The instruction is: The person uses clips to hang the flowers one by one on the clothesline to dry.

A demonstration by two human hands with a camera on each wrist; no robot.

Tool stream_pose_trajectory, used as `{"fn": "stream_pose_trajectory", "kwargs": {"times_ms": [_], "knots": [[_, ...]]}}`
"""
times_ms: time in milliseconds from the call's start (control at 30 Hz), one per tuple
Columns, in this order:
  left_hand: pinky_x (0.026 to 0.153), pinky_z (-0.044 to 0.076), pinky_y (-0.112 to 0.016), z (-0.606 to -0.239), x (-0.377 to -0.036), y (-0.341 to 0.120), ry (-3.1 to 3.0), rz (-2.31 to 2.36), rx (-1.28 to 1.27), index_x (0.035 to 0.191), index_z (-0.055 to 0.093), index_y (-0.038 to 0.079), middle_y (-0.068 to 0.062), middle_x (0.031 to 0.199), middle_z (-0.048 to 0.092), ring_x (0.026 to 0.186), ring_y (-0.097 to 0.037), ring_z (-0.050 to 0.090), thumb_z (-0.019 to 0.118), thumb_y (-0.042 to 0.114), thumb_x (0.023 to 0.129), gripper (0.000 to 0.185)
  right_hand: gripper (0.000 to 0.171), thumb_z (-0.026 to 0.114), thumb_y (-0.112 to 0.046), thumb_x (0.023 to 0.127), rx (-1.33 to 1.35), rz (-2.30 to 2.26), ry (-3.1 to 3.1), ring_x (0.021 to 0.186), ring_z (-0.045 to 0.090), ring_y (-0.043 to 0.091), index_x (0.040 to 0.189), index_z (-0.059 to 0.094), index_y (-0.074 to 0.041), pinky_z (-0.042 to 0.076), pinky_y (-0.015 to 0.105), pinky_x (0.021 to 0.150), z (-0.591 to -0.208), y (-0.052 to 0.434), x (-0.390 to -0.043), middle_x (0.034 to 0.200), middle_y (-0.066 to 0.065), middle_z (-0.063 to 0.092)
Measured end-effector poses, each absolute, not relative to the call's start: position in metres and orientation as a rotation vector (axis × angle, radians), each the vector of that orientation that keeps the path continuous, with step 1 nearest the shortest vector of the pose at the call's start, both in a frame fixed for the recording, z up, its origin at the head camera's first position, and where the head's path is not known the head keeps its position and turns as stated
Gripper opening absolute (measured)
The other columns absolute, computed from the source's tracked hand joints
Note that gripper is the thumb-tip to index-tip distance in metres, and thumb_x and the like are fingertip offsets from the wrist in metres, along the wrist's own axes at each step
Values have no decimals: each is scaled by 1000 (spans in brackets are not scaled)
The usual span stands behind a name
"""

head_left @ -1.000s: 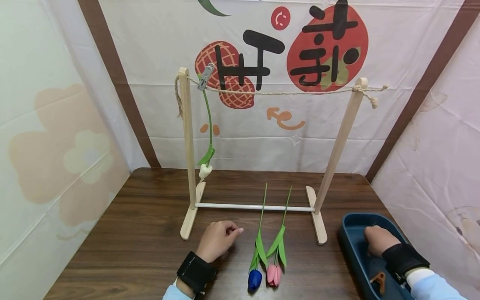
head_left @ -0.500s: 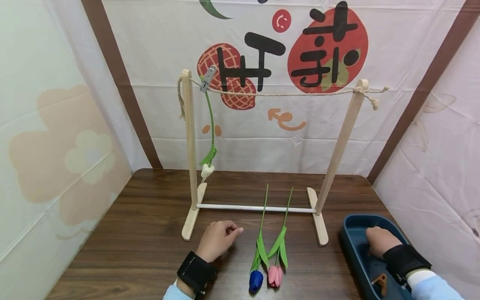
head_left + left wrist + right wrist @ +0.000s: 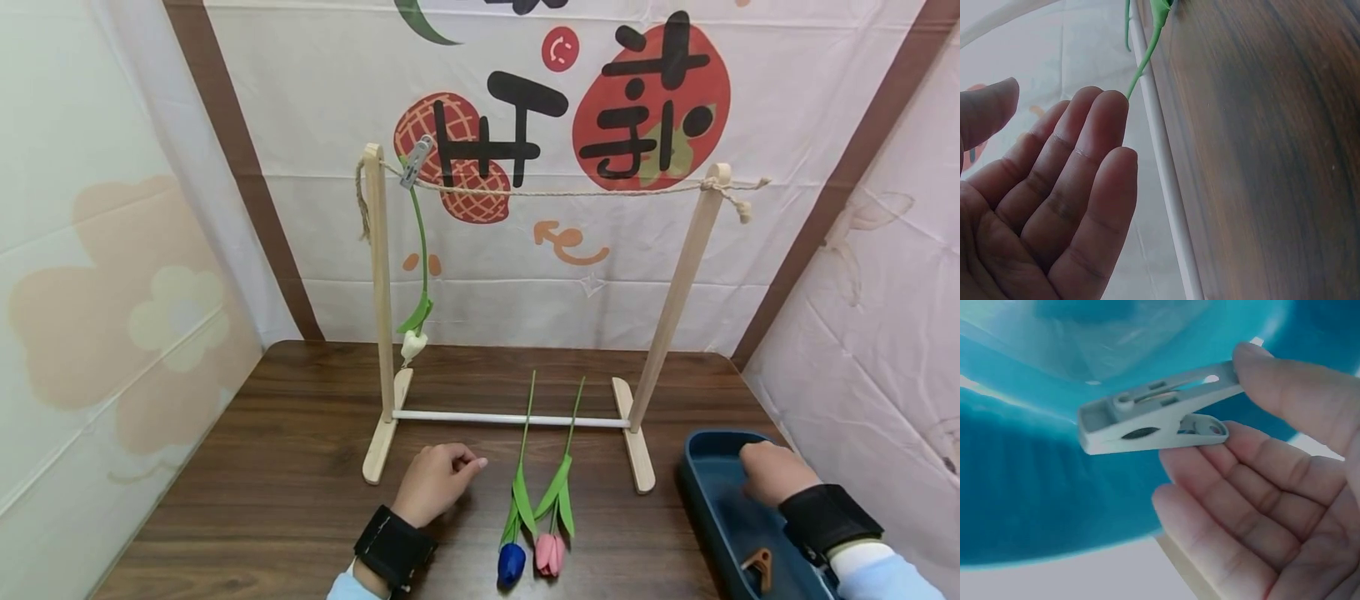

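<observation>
In the right wrist view my right hand (image 3: 1272, 481) pinches a grey clothespin (image 3: 1154, 409) between thumb and fingers, over the blue tray (image 3: 701, 500). The head view hides that clothespin behind the hand. My left hand (image 3: 438, 483), fingers relaxed and holding nothing, rests near the table's front; its palm shows in the left wrist view. To its right lie a blue tulip (image 3: 512, 562) and a pink tulip (image 3: 549, 552), their stems across the rack's white bar (image 3: 457, 416). A white tulip (image 3: 413, 343) hangs head down from the rope, held by another grey clothespin (image 3: 416, 162).
The wooden rack (image 3: 381, 292) stands on the brown table (image 3: 247, 467), with a rope (image 3: 555, 193) tied between its posts. A brown clothespin (image 3: 759, 568) lies in the tray. A printed cloth (image 3: 495, 300) hangs behind.
My right hand has shifted slightly right and up inside the tray. The left hand and the tulips have stayed put.
</observation>
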State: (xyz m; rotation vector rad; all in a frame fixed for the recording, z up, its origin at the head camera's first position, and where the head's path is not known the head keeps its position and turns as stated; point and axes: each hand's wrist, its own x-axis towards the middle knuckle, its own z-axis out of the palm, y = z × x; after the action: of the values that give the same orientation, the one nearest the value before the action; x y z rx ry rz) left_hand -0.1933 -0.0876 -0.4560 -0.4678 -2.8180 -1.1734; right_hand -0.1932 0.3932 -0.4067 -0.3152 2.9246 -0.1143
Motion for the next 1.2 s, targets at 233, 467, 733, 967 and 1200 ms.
{"fn": "stream_pose_trajectory", "kwargs": {"times_ms": [233, 467, 733, 967, 1200], "knots": [[48, 37, -25, -457, -193, -87, -2814, -1163, -480, 86, 73, 17, 12, 60, 52, 48, -5, 44, 65, 35, 94, 22, 20, 84, -8, 71, -287, -93, 2945, 55, 53, 14, 71, 64, -6, 46, 38, 54, -382, 383, -189, 63, -1, 57], [48, 36, -25, -458, -193, -87, -2812, -1178, -473, 84, 73, 18, 11, 59, 52, 48, -6, 44, 65, 34, 94, 21, 21, 81, -8, 74, -324, -103, 3003, 55, 49, 14, 70, 60, -7, 42, 36, 52, -359, 373, -185, 63, -1, 53], [47, 36, -24, -457, -194, -87, -2822, -1177, -459, 84, 72, 18, 11, 58, 52, 47, -6, 44, 64, 37, 94, 23, 18, 79, -12, 78, -421, -72, 3110, 55, 48, 13, 76, 63, -5, 40, 35, 50, -338, 349, -181, 63, -1, 51], [47, 36, -25, -455, -193, -87, -2817, -1173, -460, 84, 72, 18, 10, 59, 51, 48, -6, 44, 66, 34, 94, 20, 15, 80, -13, 79, -557, -51, 3243, 57, 51, 11, 83, 68, -4, 42, 33, 50, -324, 327, -177, 68, -2, 56], [47, 36, -24, -456, -192, -85, -2821, -1170, -458, 83, 72, 17, 11, 58, 51, 47, -6, 44, 66, 32, 94, 20, 23, 81, -16, 78, -681, -72, 3391, 60, 57, 15, 91, 69, -1, 46, 35, 50, -315, 308, -173, 76, 4, 63]]}}
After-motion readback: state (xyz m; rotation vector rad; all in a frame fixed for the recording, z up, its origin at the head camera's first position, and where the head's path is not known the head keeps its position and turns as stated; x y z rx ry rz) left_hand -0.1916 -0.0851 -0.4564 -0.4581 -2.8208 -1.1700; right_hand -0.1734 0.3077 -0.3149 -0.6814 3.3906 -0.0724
